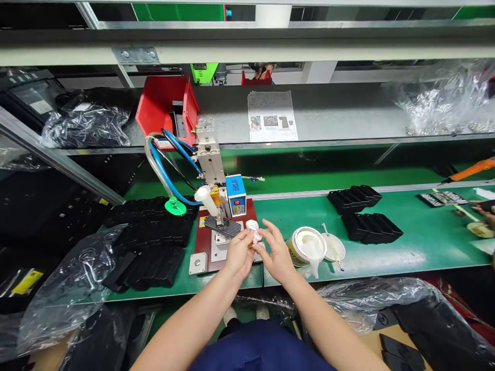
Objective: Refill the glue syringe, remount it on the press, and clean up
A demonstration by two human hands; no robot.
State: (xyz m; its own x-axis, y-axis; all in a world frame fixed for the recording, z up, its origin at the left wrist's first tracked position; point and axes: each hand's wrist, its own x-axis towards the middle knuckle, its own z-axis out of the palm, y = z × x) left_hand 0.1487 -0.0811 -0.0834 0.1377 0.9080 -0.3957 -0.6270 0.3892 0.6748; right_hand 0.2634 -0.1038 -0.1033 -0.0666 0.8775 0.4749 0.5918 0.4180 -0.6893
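My left hand [238,253] and my right hand [275,252] meet in front of me over the bench edge. Between their fingertips they pinch a small white piece [253,229], perhaps a wad of cloth or a cap; I cannot make out which. Just behind my hands stands a small press-like machine [211,159] on a red base plate [203,242], with a dark ribbed part [228,226] lying on its fixture. To the right of my right hand sits an open tub of white paste [305,246] beside its lid [333,247] with a stick.
Stacks of black plastic trays [150,242] lie left of the machine, with more black trays [363,211] at the right on the green bench [425,242]. A red bin [162,103] and a paper sheet [271,116] rest on the shelf. Another person's hand [485,214] shows at far right.
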